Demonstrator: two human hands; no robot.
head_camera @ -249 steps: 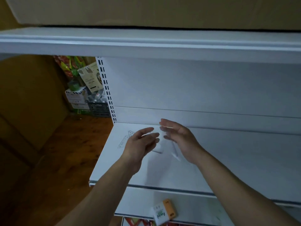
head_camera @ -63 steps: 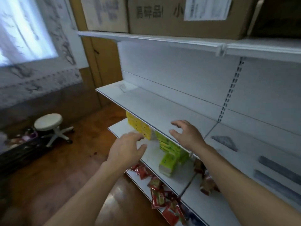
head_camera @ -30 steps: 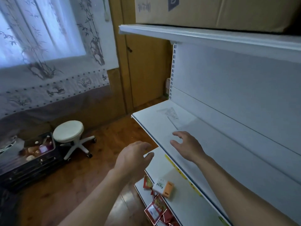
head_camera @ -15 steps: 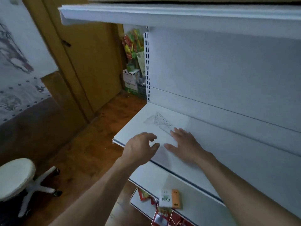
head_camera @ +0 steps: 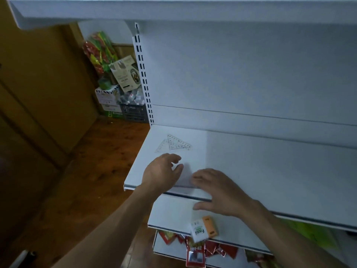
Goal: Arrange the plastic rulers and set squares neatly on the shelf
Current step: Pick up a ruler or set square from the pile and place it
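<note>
Logged two clear set squares (head_camera: 174, 144) overlapping, flat near the back-left corner of the shelf (head_camera: 270, 171). Saw left hand (head_camera: 162, 173) loosely curled and right hand (head_camera: 216, 192) spread at shelf front edge, gripping nothing discernible. Judged step: reaching in to tidy. Next called for separating and squaring edges.

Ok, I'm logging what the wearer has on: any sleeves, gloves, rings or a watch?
No sleeves in view up to the frame edge. The left hand and right hand show no gloves, watch or rings that I can make out.
</note>
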